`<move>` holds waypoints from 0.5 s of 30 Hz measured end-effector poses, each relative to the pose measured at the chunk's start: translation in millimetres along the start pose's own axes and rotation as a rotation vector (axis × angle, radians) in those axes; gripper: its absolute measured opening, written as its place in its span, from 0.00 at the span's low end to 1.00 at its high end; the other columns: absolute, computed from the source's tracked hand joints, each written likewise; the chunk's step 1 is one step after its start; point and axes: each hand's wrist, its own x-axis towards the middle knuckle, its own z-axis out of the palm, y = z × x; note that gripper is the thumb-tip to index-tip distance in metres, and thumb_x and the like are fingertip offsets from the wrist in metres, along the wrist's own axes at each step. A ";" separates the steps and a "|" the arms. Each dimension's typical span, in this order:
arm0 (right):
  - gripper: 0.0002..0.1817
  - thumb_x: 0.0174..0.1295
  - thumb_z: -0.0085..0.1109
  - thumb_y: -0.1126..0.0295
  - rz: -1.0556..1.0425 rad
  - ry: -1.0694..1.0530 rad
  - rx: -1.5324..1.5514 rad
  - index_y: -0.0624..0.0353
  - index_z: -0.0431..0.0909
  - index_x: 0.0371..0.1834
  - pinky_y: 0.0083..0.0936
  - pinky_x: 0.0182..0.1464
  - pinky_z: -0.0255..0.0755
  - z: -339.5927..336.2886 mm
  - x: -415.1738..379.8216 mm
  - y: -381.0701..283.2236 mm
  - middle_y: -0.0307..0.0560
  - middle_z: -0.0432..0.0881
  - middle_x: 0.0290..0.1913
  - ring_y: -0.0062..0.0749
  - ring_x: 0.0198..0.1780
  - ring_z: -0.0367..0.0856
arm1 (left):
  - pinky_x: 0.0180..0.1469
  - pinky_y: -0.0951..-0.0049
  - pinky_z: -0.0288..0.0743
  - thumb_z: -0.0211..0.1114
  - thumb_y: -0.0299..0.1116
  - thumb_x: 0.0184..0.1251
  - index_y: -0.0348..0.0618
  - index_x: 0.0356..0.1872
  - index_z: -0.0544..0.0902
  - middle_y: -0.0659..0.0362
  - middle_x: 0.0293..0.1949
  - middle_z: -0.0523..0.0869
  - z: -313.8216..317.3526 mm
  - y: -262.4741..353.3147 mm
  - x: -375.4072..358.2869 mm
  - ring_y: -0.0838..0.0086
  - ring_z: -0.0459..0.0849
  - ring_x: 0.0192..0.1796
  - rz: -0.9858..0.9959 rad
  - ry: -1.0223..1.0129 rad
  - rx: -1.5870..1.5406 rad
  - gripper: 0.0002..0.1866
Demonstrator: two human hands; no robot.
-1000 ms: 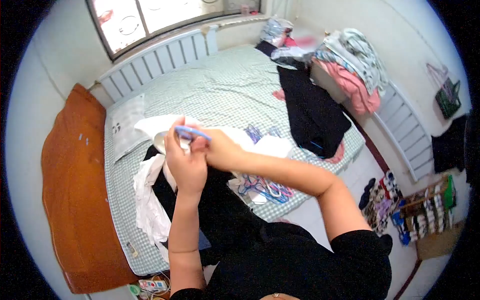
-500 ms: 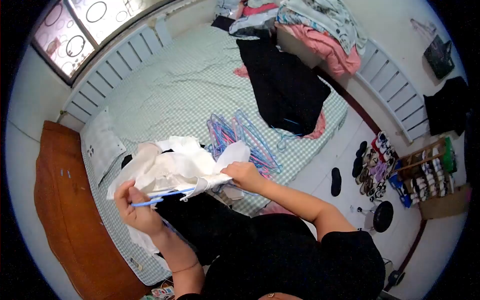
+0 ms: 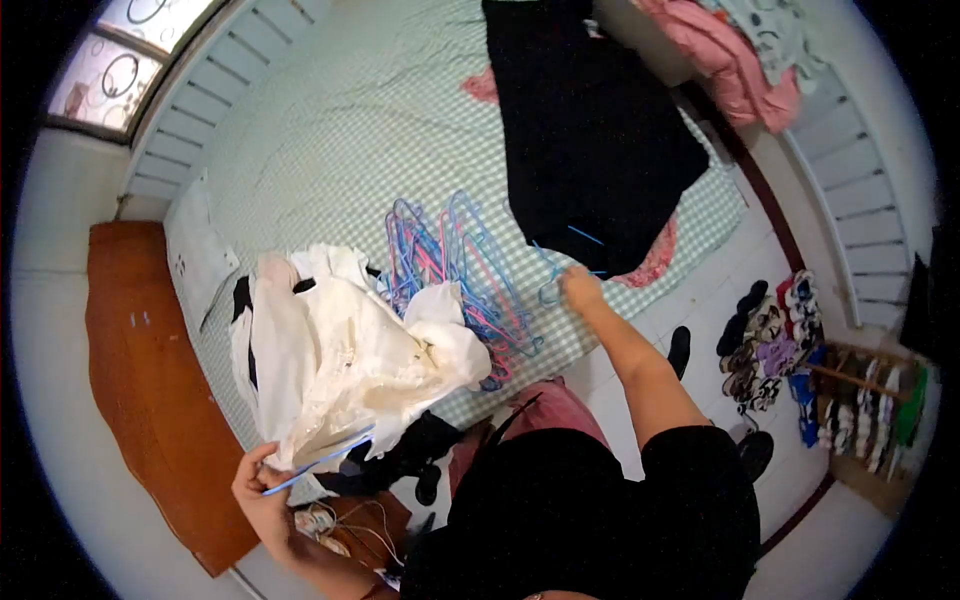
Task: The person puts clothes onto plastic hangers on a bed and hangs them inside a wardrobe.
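My left hand (image 3: 262, 500) is closed on one end of a blue clothes hanger (image 3: 322, 462) at the lower left. The hanger's far end goes in under a white garment (image 3: 340, 340), which spreads crumpled over the bed's near edge. Out to the right, my right hand (image 3: 580, 290) is closed at a second blue hanger (image 3: 548, 290). That hanger lies at the near end of a black garment (image 3: 595, 140) spread on the bed, and part of it shows against the black cloth. The fingertips of my right hand are partly hidden.
A tangled pile of blue and pink hangers (image 3: 450, 270) lies on the checked bedsheet (image 3: 330, 150). The wooden headboard (image 3: 150, 390) stands at left. Shoes (image 3: 770, 335) and a shoe rack (image 3: 860, 400) are on the floor at right. Pink bedding (image 3: 730, 60) is piled at the back.
My right hand has let go of the white garment and moved right to the hanger at the black garment. The white garment now hangs lower over the bed; my left hand has dropped slightly.
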 end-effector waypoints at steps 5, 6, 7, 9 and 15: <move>0.18 0.57 0.49 0.68 0.109 -0.275 -0.241 0.50 0.67 0.53 0.56 0.61 0.54 41.3 18.0 28.2 0.40 0.70 0.57 0.37 0.63 0.62 | 0.19 0.86 0.51 0.54 0.17 0.42 0.34 0.42 0.75 0.72 0.14 0.60 -30.0 3.2 -29.1 0.88 0.58 0.16 -0.050 0.485 -0.089 0.19; 0.19 0.57 0.50 0.69 0.117 -0.276 -0.230 0.50 0.68 0.53 0.58 0.61 0.54 45.5 18.0 28.9 0.39 0.69 0.57 0.37 0.63 0.62 | 0.19 0.86 0.50 0.53 0.18 0.43 0.34 0.42 0.75 0.72 0.14 0.60 -34.6 7.9 -38.1 0.88 0.57 0.16 -0.062 0.596 -0.072 0.19; 0.19 0.57 0.50 0.70 0.126 -0.274 -0.220 0.50 0.68 0.53 0.60 0.60 0.53 51.3 20.5 28.5 0.38 0.69 0.57 0.36 0.62 0.63 | 0.22 0.87 0.58 0.55 0.20 0.46 0.38 0.46 0.74 0.71 0.19 0.67 -46.7 11.0 -51.2 0.88 0.65 0.20 -0.075 0.580 -0.084 0.21; 0.21 0.56 0.53 0.67 0.149 -0.437 -0.262 0.49 0.67 0.55 0.60 0.60 0.54 31.0 23.1 16.7 0.39 0.69 0.57 0.35 0.62 0.64 | 0.19 0.87 0.49 0.52 0.19 0.47 0.35 0.48 0.72 0.70 0.16 0.63 -57.1 9.8 -70.5 0.89 0.57 0.17 -0.050 0.725 -0.139 0.22; 0.14 0.58 0.51 0.61 0.188 -0.484 -0.192 0.52 0.79 0.44 0.49 0.61 0.57 -2.7 37.9 7.1 0.46 0.71 0.55 0.37 0.57 0.71 | 0.20 0.86 0.54 0.52 0.18 0.49 0.34 0.55 0.69 0.68 0.15 0.63 -75.3 6.4 -140.7 0.87 0.56 0.15 -0.116 1.027 -0.285 0.25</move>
